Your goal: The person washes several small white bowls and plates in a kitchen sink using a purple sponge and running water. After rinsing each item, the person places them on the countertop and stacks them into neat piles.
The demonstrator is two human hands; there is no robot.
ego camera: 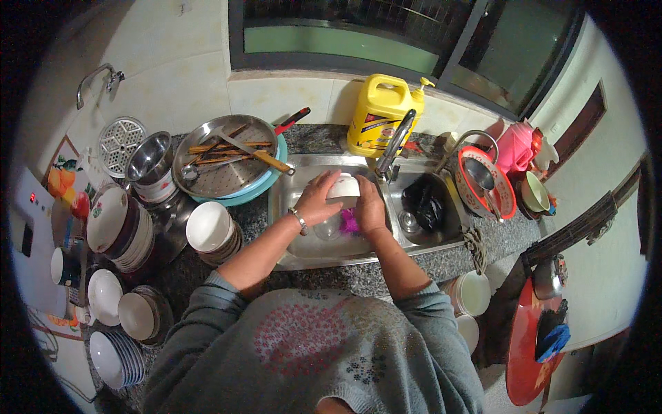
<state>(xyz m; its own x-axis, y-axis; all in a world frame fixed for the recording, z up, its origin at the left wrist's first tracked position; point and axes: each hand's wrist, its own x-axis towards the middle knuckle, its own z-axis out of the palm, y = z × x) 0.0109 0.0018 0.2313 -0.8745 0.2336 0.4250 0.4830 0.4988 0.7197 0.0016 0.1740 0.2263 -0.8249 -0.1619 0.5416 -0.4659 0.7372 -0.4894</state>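
Note:
Over the larger basin of a stainless steel double sink, both hands hold a small white bowl between them. My left hand, with a metal band at the wrist, grips its left side. My right hand is against its right side, the fingers partly hidden. Below the hands a bright purple cloth or scrubber lies in the basin beside a round, clear-looking shape that I cannot make out. The faucet rises just behind, at the divider. A black plastic bag lies in the smaller right basin.
Stacks of bowls and plates crowd the counter at left. A steamer tray with chopsticks and a knife rests on a teal basin. A yellow detergent jug stands behind the sink. At right are a red-rimmed basin and a grey rag.

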